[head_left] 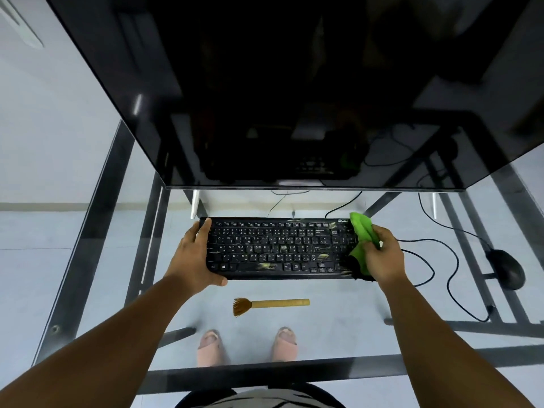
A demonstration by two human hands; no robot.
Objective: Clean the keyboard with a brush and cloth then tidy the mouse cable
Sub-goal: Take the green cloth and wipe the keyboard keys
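A black keyboard (273, 248) with yellowish smears lies on the glass desk (338, 304). My left hand (195, 254) grips its left end, thumb on the front edge. My right hand (382, 254) holds a green cloth (362, 231) bunched against the keyboard's right end. A small brush (270, 304) with a tan handle and brown bristles lies in front of the keyboard, untouched. To the right sits a black mouse (507, 267), and its black cable (441, 260) snakes in loose loops across the glass.
A large dark monitor (294, 98) leans over the back of the desk, close behind the keyboard. Metal frame bars (97, 231) show through the glass. My feet in pale slippers (247, 346) are visible below.
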